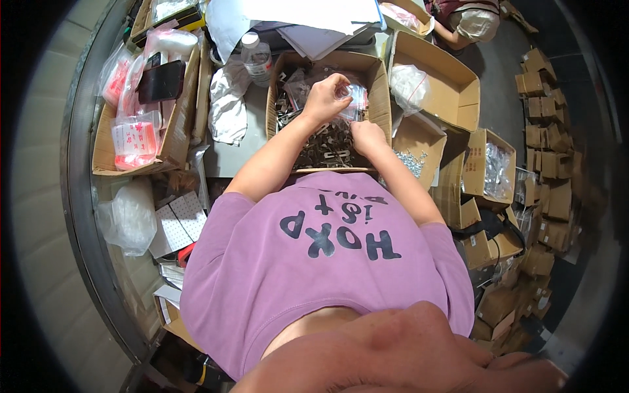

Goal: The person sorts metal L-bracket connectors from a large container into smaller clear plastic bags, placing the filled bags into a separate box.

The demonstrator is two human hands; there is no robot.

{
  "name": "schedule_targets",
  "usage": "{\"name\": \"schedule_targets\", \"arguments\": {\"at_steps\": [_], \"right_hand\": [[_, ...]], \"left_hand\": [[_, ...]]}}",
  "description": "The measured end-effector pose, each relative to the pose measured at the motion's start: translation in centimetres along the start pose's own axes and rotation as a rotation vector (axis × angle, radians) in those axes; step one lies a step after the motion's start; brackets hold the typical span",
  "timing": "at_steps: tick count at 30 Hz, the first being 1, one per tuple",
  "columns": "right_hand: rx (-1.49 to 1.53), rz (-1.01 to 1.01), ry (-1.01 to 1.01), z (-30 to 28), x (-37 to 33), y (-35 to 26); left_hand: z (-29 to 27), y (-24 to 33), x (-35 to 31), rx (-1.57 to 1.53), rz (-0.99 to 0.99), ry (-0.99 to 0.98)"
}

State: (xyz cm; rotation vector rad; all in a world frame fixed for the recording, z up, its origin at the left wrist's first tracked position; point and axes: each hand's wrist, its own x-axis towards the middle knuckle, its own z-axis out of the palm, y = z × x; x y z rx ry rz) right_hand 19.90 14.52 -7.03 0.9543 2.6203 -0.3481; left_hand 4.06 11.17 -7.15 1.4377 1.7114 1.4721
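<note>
Both hands are over an open cardboard box (381,78) that holds a heap of small metal brackets (321,147). A small clear plastic bag (357,95) with a reddish edge lies between the hands. My left hand (324,99) is curled at the bag's near left side, its thumb and fingers pinched together on clear plastic. My right hand (368,139) is closed at the bag's lower edge, with its fingertips partly hidden. More clear bags lie at the back of the box, beneath my hands. What the bag contains is too small to make out.
Left of the box are a water bottle (256,60), a white cloth (228,105) and a carton of bags (177,134) with a black phone (161,82) on top. To the right stand a carton of small screws (411,160) and other cartons (452,88). Another person (468,23) is at the far right.
</note>
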Motion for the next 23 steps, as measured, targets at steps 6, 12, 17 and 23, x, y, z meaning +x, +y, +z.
{"name": "schedule_targets", "arguments": {"at_steps": [6, 12, 17, 23], "right_hand": [[0.143, -0.156, 0.088, -0.1, -0.5, -0.6], [-0.085, -0.289, 0.039, 0.8, -0.2, -2.1], [-0.068, -0.207, -0.037, 0.8, -0.2, -2.3], [0.624, -0.153, -0.220, -1.8, 0.1, 0.9]], "left_hand": [[-0.1, -0.3, 0.3, -0.008, -0.001, -0.011], [0.0, -0.2, 0.3, 0.000, 0.004, -0.026], [0.0, 0.0, 0.2, 0.011, -0.005, -0.031], [-0.3, -0.2, 0.2, -0.002, -0.014, -0.049]]}}
